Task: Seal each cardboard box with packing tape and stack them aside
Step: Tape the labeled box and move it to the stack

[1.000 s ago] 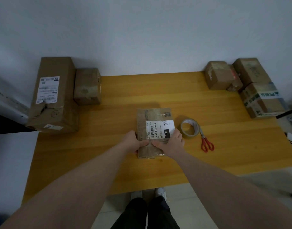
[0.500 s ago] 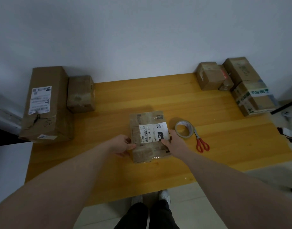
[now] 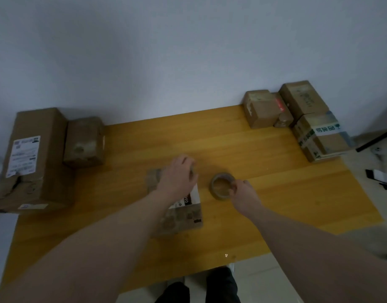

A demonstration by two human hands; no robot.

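A small cardboard box [image 3: 183, 215] with a white shipping label lies flat at the middle of the wooden table [image 3: 286, 176]. My left hand [image 3: 178, 176] is over the far half of the box, fingers bent toward its far edge; motion blur hides whether they hold anything. Just right of the box, the roll of clear packing tape [image 3: 221, 184] sits in the grip of my right hand [image 3: 243, 192], whose fingers curl round its right rim.
At the table's left edge, a tall cardboard box [image 3: 30, 158] lies beside a smaller one [image 3: 84, 143]. Several boxes cluster at the back right corner, including a plain one [image 3: 262, 110] and one with green-printed tape [image 3: 321, 136]. My legs show below the near edge.
My right hand left the box's right side and took hold of the tape roll. My left hand moved from the box's left edge onto its top. The view shifted left.
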